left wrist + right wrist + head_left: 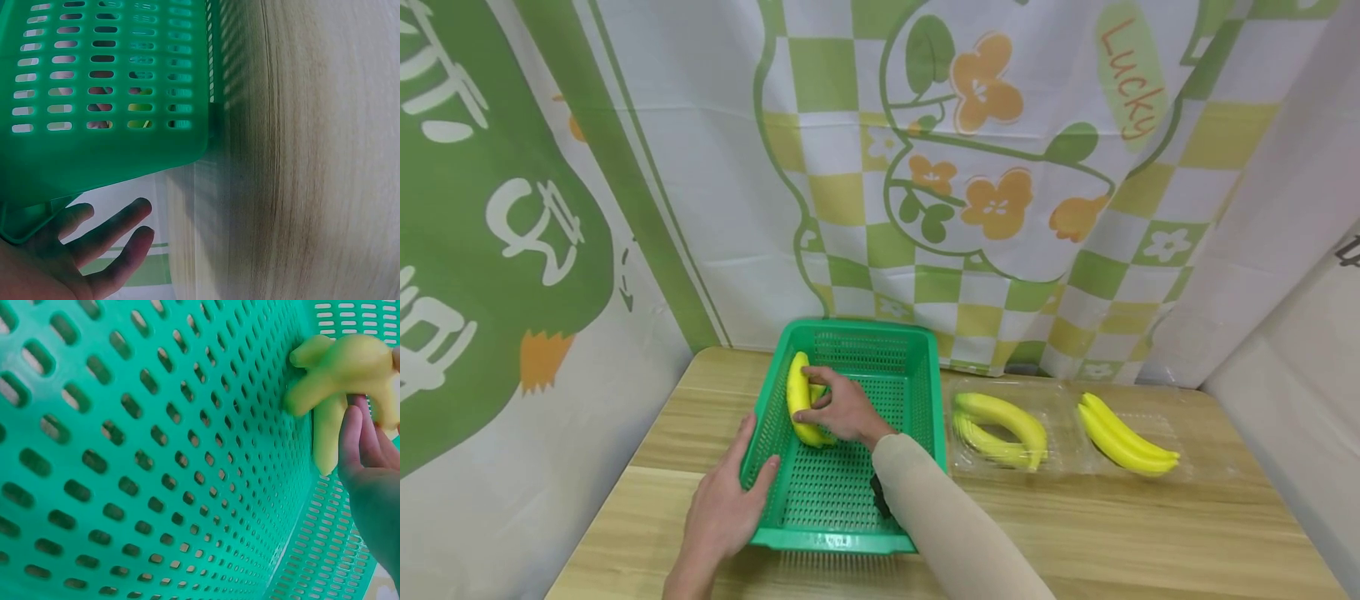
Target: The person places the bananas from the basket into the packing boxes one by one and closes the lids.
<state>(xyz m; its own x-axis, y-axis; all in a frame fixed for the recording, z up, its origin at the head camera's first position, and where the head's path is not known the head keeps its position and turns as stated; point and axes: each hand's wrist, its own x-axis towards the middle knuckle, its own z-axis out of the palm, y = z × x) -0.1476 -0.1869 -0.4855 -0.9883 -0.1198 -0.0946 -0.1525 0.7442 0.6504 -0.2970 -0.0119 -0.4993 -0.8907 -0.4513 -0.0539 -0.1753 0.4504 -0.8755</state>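
Left hand (724, 504) at 8 o'clock on green basket (842, 543), thumb inside rim, fingers loosely spread outside; should brace basket, not squeeze
Bananas (797, 400) inside basket, toward 10 o'clock, close by wall
Right hand (848, 408) in from 4 o'clock, fingers part-closed, pinching bananas; light, even pinch advised, tips kept off slotted wall
Other bananas (1011, 417) in clear packaging (1070, 454), 3 o'clock from basket
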